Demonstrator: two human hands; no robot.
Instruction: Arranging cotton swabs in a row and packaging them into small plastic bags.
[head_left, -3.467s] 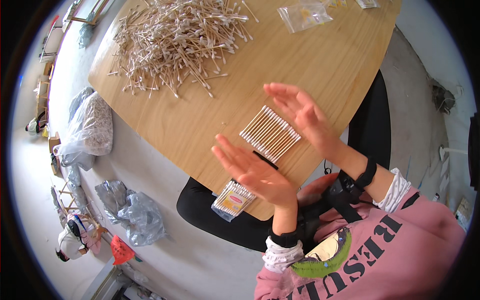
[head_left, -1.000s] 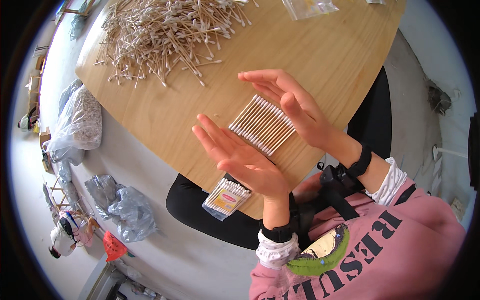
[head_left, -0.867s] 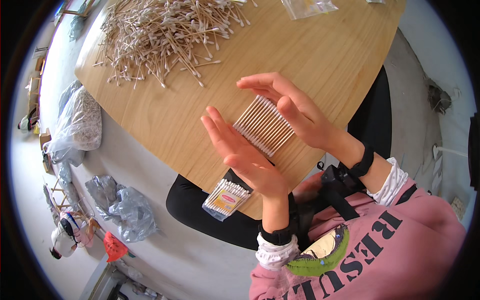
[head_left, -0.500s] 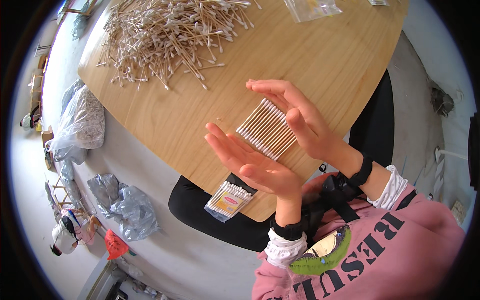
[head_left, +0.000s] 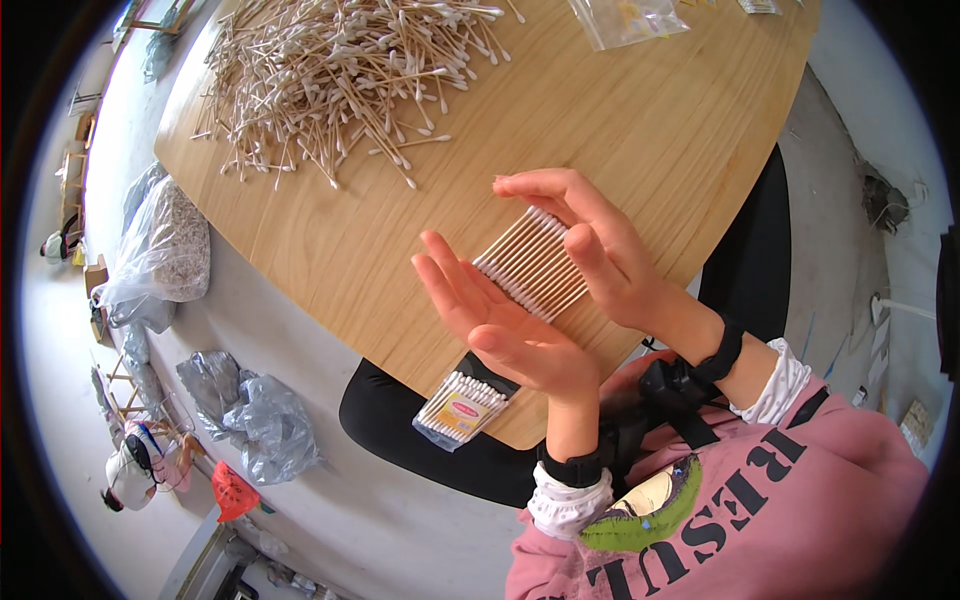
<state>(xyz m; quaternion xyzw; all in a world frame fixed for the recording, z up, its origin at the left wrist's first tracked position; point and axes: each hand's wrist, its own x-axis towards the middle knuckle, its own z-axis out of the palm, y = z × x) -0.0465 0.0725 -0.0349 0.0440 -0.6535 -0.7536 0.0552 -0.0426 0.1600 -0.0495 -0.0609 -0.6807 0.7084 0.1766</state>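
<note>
Left hand and right hand are both wide open, gripping nothing, at opposite ends of a flat swab row by the near corner of the table, can't tell if touching. Sticks point hand to hand, roughly along its right edge, some tips hidden by the right hand. Swab pack sits at that corner; swab pile is cut off up top.

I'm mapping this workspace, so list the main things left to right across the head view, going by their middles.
Clear plastic bag → red bag → heap of loose cotton swabs → swab pack → neat row of swabs → right hand → black wristband.
</note>
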